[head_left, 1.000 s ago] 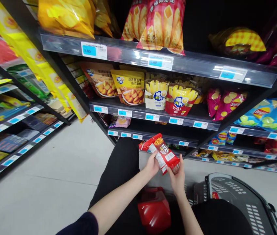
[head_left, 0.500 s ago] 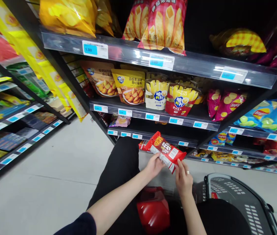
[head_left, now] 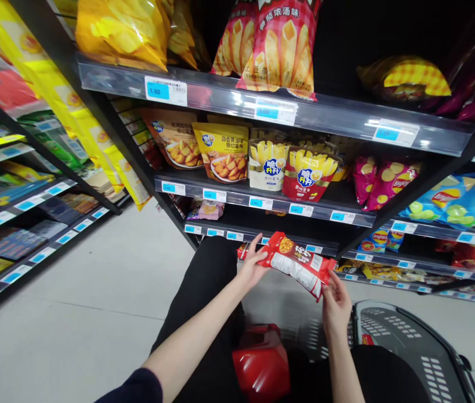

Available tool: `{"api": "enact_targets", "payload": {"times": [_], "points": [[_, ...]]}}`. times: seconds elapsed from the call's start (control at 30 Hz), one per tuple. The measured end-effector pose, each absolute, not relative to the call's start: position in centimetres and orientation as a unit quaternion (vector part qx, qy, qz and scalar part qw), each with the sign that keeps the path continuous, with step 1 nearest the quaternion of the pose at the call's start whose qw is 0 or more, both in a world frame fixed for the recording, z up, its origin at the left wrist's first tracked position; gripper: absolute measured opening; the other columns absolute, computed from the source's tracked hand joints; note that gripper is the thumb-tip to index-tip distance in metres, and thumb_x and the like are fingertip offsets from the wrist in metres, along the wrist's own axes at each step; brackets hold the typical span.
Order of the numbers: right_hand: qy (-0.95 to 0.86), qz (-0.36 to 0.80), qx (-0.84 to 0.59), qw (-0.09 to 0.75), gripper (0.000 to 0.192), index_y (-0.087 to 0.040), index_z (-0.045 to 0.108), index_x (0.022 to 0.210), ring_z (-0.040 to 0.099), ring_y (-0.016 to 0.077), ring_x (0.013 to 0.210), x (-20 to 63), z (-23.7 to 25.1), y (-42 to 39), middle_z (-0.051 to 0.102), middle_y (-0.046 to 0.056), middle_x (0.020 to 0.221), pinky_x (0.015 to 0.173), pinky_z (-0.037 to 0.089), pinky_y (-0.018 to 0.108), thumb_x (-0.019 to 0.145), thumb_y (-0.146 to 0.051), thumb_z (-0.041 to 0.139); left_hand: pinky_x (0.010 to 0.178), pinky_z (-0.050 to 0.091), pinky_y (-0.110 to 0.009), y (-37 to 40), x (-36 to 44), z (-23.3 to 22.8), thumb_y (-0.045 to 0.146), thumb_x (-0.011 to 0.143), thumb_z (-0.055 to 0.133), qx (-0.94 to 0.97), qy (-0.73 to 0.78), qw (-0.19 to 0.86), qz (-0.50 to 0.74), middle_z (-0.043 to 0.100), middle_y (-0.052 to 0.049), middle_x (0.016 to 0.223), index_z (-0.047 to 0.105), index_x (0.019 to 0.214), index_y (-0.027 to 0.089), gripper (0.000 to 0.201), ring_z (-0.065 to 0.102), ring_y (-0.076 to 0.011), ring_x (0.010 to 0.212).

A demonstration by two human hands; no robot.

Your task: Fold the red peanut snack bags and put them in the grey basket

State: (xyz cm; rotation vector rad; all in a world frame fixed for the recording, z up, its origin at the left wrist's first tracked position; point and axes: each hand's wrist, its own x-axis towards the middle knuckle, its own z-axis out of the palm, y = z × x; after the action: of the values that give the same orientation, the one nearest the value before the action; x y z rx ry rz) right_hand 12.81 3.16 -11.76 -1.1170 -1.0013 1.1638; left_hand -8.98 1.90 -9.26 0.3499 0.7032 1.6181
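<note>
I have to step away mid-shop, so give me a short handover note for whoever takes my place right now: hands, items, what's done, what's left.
Left hand: grips the upper left end of the red snack packet.
Right hand: holds the packet's lower right corner.
The packet is held level in front of the low shelves, clear of them and above the floor.
The dark shopping basket sits on the floor to the right, below the right hand; a red object lies beside the knees.
Done: the packet is off the shelf and in both hands.
Left: it is not yet in the basket or back on a shelf.
</note>
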Motion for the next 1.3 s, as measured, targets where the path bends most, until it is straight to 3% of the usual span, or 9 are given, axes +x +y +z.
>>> {"api": "enact_targets", "payload": {"times": [0.1,0.3,0.47,0.6,0.7,1.0,1.1,1.2,1.3], "points": [[-0.407,0.543,-0.476,0.559,0.051,-0.017,0.059,0.114,0.063,0.0222,0.088,14.8,-11.5,3.8,0.067,0.009,0.102,0.078,0.049,0.035,0.066,-0.032,0.069,0.082,0.047,-0.037,1.7,-10.5,-8.5,0.007,0.058,0.072,0.276,0.342,0.617,0.653,0.063,-0.009,0.109,0.046,0.124,0.025,0.073,0.061,-0.0248,0.095],[-0.471,0.475,-0.522,0.529,0.038,-0.017,0.069,0.094,0.061,0.0226,0.081,16.5,-10.4,3.8,0.069,0.008,0.09,0.076,0.048,0.036,0.06,-0.034,0.073,0.087,0.044,-0.036,1.5,-10.3,-9.4,0.021,0.055,0.078,0.415,0.448,0.548,0.572,0.064,-0.009,0.108,0.068,0.099,0.016,0.046,0.058,-0.0273,0.1],[-0.53,0.38,-0.51,0.561,0.019,-0.018,0.069,0.072,0.058,0.0201,0.075,16.4,-10.3,3.9,0.065,0.005,0.077,0.073,0.045,0.035,0.064,-0.035,0.069,0.076,0.047,-0.033,1.3,-9.5,-9.6,0.031,0.059,0.076,0.442,0.498,0.44,0.603,0.067,-0.008,0.091,0.073,0.082,0.016,0.027,0.061,-0.0226,0.085],[-0.55,0.375,-0.479,0.572,0.017,-0.018,0.063,0.071,0.055,0.0189,0.081,15.8,-10.5,3.9,0.059,0.005,0.083,0.073,0.043,0.032,0.07,-0.035,0.065,0.072,0.046,-0.031,1.2,-9.1,-9.2,0.032,0.067,0.07,0.479,0.536,0.35,0.6,0.062,-0.004,0.077,0.071,0.069,0.017,0.015,0.058,-0.0188,0.077],[-0.561,0.369,-0.471,0.573,0.017,-0.018,0.059,0.073,0.053,0.0177,0.083,15.3,-10.5,3.8,0.055,0.004,0.087,0.072,0.041,0.029,0.074,-0.036,0.061,0.079,0.043,-0.032,1.2,-9.0,-8.9,0.03,0.072,0.066,0.507,0.547,0.304,0.592,0.056,-0.003,0.082,0.068,0.067,0.017,0.013,0.055,-0.0179,0.083],[-0.549,0.361,-0.519,0.546,0.025,-0.018,0.055,0.072,0.051,0.0151,0.064,14.2,-10.6,3.6,0.056,0.003,0.076,0.057,0.039,0.025,0.074,-0.043,0.057,0.091,0.04,-0.037,1.1,-9.0,-8.7,0.026,0.079,0.058,0.548,0.613,0.197,0.535,0.043,-0.007,0.102,0.062,0.069,0.015,0.015,0.048,-0.0209,0.103],[-0.561,0.399,-0.5,0.525,0.026,-0.018,0.055,0.07,0.048,0.0129,0.057,14.2,-10.3,3.5,0.056,0.002,0.074,0.052,0.036,0.024,0.074,-0.044,0.057,0.095,0.039,-0.041,0.4,-9.6,-7.0,0.023,0.084,0.051,0.66,0.581,0.121,0.46,0.044,-0.011,0.119,0.062,0.09,0.016,0.015,0.043,-0.0239,0.114],[-0.571,0.419,-0.471,0.526,0.023,-0.019,0.055,0.071,0.049,0.0136,0.062,14.8,-9.9,3.6,0.055,0.001,0.075,0.055,0.038,0.024,0.075,-0.041,0.058,0.1,0.031,-0.052,-0.4,-10.3,-4.5,0.02,0.086,0.047,0.802,0.504,0.008,0.32,0.045,-0.008,0.131,0.053,0.116,0.023,0.031,0.029,-0.0285,0.128],[-0.588,0.435,-0.44,0.521,0.02,-0.019,0.055,0.072,0.052,0.0161,0.073,15.4,-9.6,3.6,0.055,0.002,0.08,0.063,0.039,0.025,0.076,-0.039,0.059,0.102,0.031,-0.051,-1.2,-10.8,-2.5,0.017,0.088,0.043,0.881,0.405,-0.1,0.223,0.05,-0.008,0.129,0.051,0.119,0.021,0.032,0.033,-0.0266,0.128]]}}
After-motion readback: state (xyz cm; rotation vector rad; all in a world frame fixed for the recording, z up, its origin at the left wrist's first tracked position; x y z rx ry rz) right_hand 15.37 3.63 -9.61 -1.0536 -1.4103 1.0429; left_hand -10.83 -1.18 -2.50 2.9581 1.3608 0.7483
